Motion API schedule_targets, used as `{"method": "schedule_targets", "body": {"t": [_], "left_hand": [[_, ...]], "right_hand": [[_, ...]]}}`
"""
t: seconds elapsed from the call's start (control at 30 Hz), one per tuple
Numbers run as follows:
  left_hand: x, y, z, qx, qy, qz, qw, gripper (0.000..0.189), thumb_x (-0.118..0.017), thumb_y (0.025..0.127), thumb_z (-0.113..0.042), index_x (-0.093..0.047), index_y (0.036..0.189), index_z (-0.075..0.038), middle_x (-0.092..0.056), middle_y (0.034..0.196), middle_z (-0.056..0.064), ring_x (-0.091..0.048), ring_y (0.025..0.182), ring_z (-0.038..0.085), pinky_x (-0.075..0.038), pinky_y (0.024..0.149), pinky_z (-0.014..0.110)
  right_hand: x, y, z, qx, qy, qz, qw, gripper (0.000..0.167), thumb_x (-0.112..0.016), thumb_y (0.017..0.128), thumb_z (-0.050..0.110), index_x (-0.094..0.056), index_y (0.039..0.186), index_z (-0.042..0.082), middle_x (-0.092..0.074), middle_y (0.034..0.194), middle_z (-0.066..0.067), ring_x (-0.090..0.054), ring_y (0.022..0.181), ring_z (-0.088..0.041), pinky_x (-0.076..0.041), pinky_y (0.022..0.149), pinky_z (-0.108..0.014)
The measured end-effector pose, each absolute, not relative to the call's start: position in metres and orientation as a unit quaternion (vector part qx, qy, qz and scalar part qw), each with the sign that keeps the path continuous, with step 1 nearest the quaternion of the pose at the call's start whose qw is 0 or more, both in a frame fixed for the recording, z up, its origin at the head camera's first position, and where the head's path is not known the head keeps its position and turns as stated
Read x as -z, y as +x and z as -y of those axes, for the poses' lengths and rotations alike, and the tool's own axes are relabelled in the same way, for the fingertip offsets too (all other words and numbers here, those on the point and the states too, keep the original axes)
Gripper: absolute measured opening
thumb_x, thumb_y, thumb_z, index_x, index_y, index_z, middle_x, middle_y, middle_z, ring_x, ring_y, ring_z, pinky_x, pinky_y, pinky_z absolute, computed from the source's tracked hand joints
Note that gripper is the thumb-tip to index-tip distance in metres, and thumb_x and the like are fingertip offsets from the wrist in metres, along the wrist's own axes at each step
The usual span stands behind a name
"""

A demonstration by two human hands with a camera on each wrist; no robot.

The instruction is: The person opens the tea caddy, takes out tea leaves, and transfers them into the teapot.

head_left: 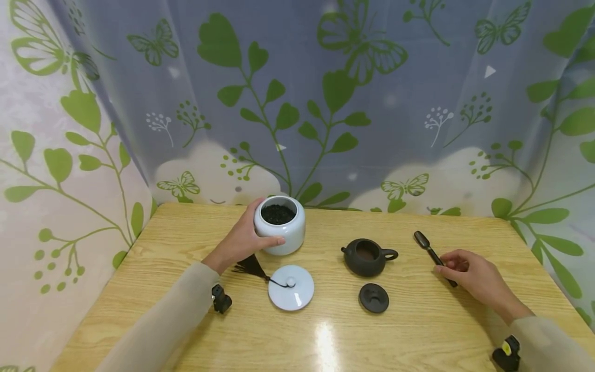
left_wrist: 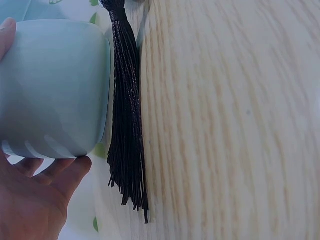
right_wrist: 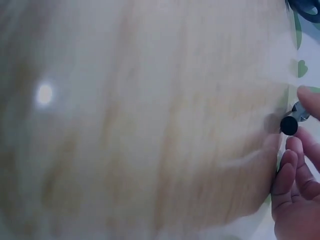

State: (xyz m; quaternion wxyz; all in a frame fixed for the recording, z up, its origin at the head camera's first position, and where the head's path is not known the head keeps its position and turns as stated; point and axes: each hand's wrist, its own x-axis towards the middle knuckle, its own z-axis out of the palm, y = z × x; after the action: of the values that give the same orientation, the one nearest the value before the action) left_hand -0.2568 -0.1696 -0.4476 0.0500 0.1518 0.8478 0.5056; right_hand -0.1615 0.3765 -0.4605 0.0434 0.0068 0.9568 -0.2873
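Observation:
My left hand (head_left: 240, 240) grips a white ceramic jar (head_left: 289, 238) around its side, thumb in front. Dark loose tea leaves (head_left: 278, 213) show inside the jar's mouth. In the left wrist view, the fingers (left_wrist: 75, 172) curve about the jar (left_wrist: 55, 90), beside a dark tassel (left_wrist: 126, 110). At the right, my right hand (head_left: 476, 276) pinches the handle of a black tea scoop (head_left: 422, 239) between thumb and fingers. The right wrist view shows the round handle end of the scoop (right_wrist: 289, 125); whether it touches the table is unclear.
The white jar lid (head_left: 293, 297) lies before the jar, with a black tassel (head_left: 251, 266) tied to its knob. A dark, lidless teapot (head_left: 364, 266) stands mid-table, its small lid (head_left: 374, 298) in front. A patterned curtain (head_left: 297, 103) hangs behind the wooden table (head_left: 260, 341).

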Motion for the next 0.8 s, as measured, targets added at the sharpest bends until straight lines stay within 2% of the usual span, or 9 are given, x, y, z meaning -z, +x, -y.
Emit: {"method": "schedule_targets", "body": {"t": [0.1,0.37,0.57,0.8], "left_hand": [[0.4483,-0.2572,0.1693,-0.506,0.154,-0.847,0.048,0.125,-0.099,0.081,-0.042,-0.018,0.174,-0.015,-0.041,0.169,0.010,-0.044,0.154,0.034,-0.030,0.130,0.063],[0.4478,-0.2566,0.1690,-0.507,0.152,-0.847,0.050,0.126,-0.099,0.081,-0.042,-0.018,0.174,-0.016,-0.041,0.168,0.010,-0.045,0.154,0.034,-0.031,0.129,0.062],[0.4475,-0.2565,0.1689,-0.504,0.152,-0.849,0.051,0.126,-0.099,0.081,-0.043,-0.018,0.174,-0.016,-0.040,0.169,0.010,-0.044,0.155,0.034,-0.031,0.129,0.062],[0.4471,-0.2561,0.1690,-0.503,0.152,-0.849,0.052,0.126,-0.098,0.081,-0.044,-0.018,0.174,-0.017,-0.041,0.168,0.009,-0.046,0.153,0.033,-0.033,0.128,0.062]], "right_hand": [[0.4591,-0.1631,-0.3762,0.278,0.006,-0.960,0.044,0.051,-0.075,0.104,0.047,-0.072,0.128,0.002,-0.074,0.107,-0.005,-0.064,0.091,-0.016,-0.049,0.074,-0.033],[0.4581,-0.1644,-0.3753,0.244,0.001,-0.969,0.031,0.037,-0.076,0.104,0.043,-0.074,0.110,0.006,-0.074,0.099,-0.003,-0.065,0.088,-0.016,-0.051,0.075,-0.036],[0.4601,-0.1643,-0.3755,0.240,-0.013,-0.971,0.014,0.028,-0.074,0.106,0.033,-0.075,0.109,0.005,-0.074,0.096,-0.003,-0.063,0.084,-0.014,-0.048,0.071,-0.033],[0.4594,-0.1626,-0.3752,0.258,-0.017,-0.966,-0.008,0.024,-0.070,0.109,0.028,-0.075,0.114,0.005,-0.078,0.102,-0.008,-0.067,0.085,-0.012,-0.049,0.066,-0.028]]}}
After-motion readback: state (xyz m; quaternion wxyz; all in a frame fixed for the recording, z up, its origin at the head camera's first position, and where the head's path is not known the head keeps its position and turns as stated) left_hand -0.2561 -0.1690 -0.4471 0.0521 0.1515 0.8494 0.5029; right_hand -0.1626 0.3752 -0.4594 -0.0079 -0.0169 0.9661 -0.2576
